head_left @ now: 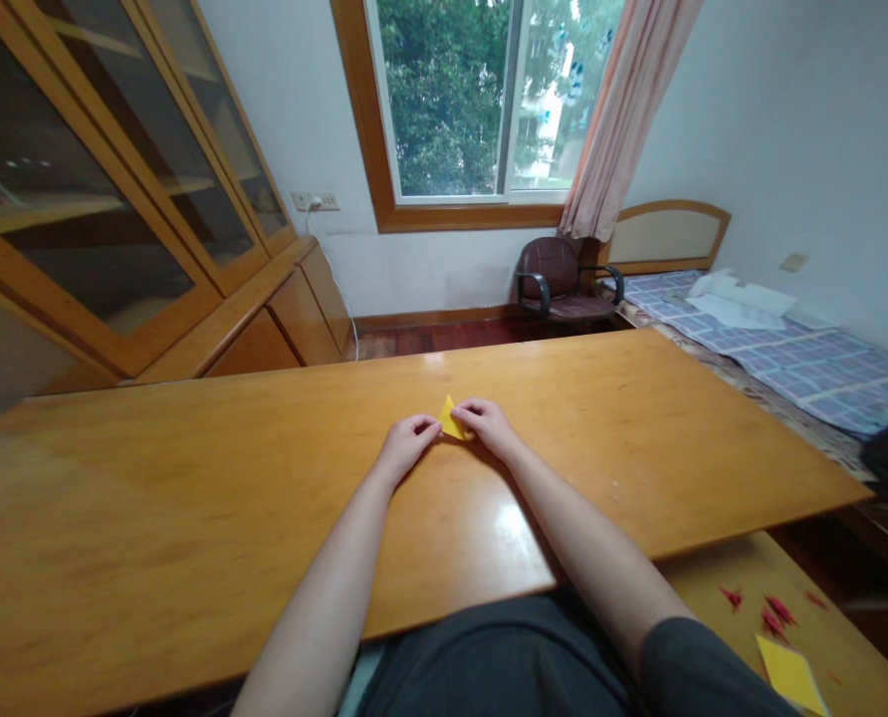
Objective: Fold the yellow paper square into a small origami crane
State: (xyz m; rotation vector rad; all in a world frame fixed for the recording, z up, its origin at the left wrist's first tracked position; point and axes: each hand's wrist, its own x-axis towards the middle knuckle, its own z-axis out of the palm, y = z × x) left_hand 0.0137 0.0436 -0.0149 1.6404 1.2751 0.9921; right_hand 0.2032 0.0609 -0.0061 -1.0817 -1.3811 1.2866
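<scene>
A small folded piece of yellow paper [451,419] lies on the wooden table [190,478], near its middle. My left hand [406,443] is curled, with its fingertips pinching the paper's left edge. My right hand [487,422] is curled too, and its fingers press down on the paper's right side. The paper's pointed tip sticks up between both hands.
A lower wooden surface at the bottom right carries several small red folded paper pieces [769,609] and a yellow sheet [791,674]. A dark office chair [559,279] stands under the window. A bed [787,349] lies to the right, glass-door cabinets [115,219] to the left.
</scene>
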